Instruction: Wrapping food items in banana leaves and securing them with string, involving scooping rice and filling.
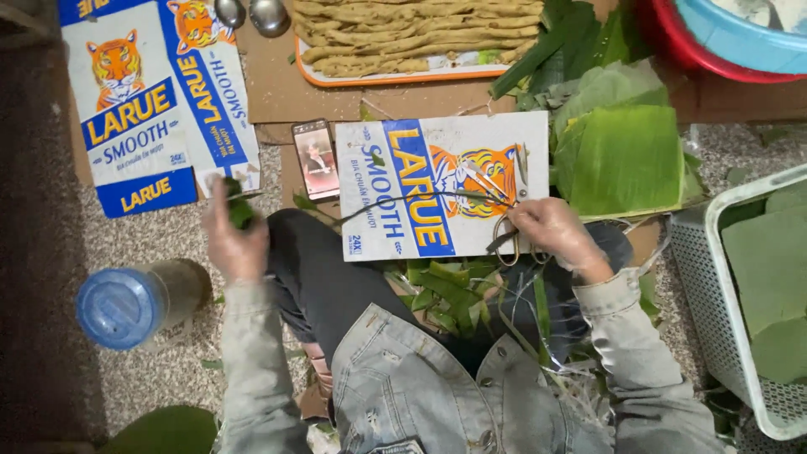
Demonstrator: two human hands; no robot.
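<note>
1. Head view: the left hand is raised over the gravel floor, its fingers closed around a small folded green leaf piece.
2. The right hand rests on the lower right edge of a flattened printed card lying in front of the person. Its fingers are curled around the handles of the scissors, whose blades point up and away across the card.
3. A thin dark strand arcs across the card from its left edge toward the scissors.
4. A phone lies just beside the card's left edge, screen lit.
5. A heap of cut leaf scraps sits on the person's lap, between the two denim sleeves.
6. A stack of big green leaves lies right of the card, touching its edge.
7. A white basket at the far right holds flat green leaf pieces.
8. A tray at the top carries long pale dough-like rolls, and two metal spoons lie just to its left.
9. A second flattened carton lies at the upper left, well apart from the first.
10. A jar with a blue lid stands on the floor left of the left arm.
11. A red basin with a blue one inside it shows at the top right corner.
</note>
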